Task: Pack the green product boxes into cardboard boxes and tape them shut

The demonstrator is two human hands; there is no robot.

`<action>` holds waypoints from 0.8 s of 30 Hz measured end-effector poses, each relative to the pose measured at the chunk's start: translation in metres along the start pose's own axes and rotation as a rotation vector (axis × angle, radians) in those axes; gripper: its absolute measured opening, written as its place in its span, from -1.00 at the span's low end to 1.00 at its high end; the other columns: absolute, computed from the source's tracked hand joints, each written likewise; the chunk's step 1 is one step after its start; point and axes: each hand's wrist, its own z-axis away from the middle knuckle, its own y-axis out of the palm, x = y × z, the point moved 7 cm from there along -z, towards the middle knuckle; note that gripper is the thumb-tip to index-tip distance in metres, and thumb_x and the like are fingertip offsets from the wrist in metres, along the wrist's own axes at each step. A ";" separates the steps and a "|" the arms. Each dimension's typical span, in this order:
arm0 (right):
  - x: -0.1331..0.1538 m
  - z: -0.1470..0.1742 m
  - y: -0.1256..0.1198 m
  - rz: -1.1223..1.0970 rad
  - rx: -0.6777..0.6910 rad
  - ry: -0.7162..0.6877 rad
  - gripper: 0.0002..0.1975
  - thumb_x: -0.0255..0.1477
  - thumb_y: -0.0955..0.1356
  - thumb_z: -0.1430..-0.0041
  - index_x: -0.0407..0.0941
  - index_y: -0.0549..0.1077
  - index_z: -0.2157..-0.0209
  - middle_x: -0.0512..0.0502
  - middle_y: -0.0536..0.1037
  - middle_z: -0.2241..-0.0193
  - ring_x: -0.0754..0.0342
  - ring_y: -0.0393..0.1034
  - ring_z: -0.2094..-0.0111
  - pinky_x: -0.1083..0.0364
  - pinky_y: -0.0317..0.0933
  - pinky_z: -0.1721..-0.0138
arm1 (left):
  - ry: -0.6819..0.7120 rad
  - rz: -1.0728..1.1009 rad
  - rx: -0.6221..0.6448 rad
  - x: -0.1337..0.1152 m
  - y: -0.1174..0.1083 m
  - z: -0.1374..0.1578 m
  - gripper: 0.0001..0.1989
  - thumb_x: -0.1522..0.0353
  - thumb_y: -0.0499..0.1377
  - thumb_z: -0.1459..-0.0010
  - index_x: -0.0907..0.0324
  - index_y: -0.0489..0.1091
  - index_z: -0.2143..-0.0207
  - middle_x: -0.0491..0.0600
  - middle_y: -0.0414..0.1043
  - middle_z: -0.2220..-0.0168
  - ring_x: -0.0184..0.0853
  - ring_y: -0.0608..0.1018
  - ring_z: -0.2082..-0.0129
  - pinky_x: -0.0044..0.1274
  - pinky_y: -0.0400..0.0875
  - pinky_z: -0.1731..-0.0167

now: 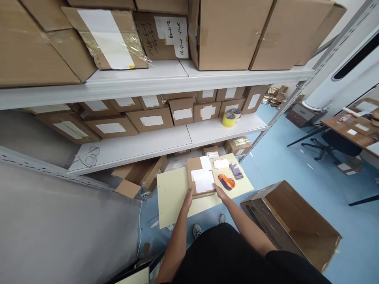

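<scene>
A brown cardboard box (192, 165) with white paper labels on its top sits over a pale yellow board (171, 193). My left hand (188, 197) grips its near left corner, and my right hand (218, 191) grips the near right side. Fingers of both hands are partly hidden by the box. Just right of the box lies an orange and dark tape cutter (226, 182). White paper slips (221, 163) rest behind the cutter, beside a blurred purple item (236, 170).
Metal shelves (148, 142) hold many labelled cartons; yellow tape rolls (229, 119) and eyeglasses (91, 156) lie on the middle shelf. An open carton (139, 175) stands left of the board. A large open box (302, 221) is on the floor at right, with a desk (340, 128) beyond.
</scene>
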 end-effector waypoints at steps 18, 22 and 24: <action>0.082 -0.079 -0.126 0.056 -0.287 -0.266 -0.36 -0.21 0.26 -0.28 -0.09 0.33 -0.35 -0.15 0.32 -0.37 -0.10 0.12 -0.42 -0.09 0.03 -0.40 | 0.388 0.057 -0.119 -0.177 0.105 -0.056 -0.46 0.10 0.08 -0.38 0.06 0.28 -0.33 0.08 0.29 -0.37 -0.16 0.40 -0.32 -0.38 0.29 -0.28; 0.053 -0.127 -0.144 0.209 -0.263 -0.116 -0.35 -0.33 0.27 -0.25 -0.17 0.32 -0.35 -0.24 0.35 -0.35 -0.13 0.20 -0.38 -0.10 0.04 -0.40 | 0.191 -0.112 -0.029 -0.173 0.164 -0.117 -0.44 0.21 0.14 -0.31 0.14 0.26 -0.32 0.16 0.34 -0.33 -0.11 0.46 -0.26 -0.36 0.31 -0.24; 0.041 -0.152 -0.143 0.306 -0.187 -0.081 -0.35 -0.37 0.29 -0.24 -0.17 0.31 -0.36 -0.23 0.33 -0.36 -0.13 0.18 -0.39 -0.09 0.05 -0.40 | 0.101 -0.238 0.008 -0.164 0.190 -0.147 -0.44 0.24 0.17 -0.27 0.16 0.28 -0.29 0.17 0.39 -0.29 -0.09 0.46 -0.25 -0.35 0.32 -0.22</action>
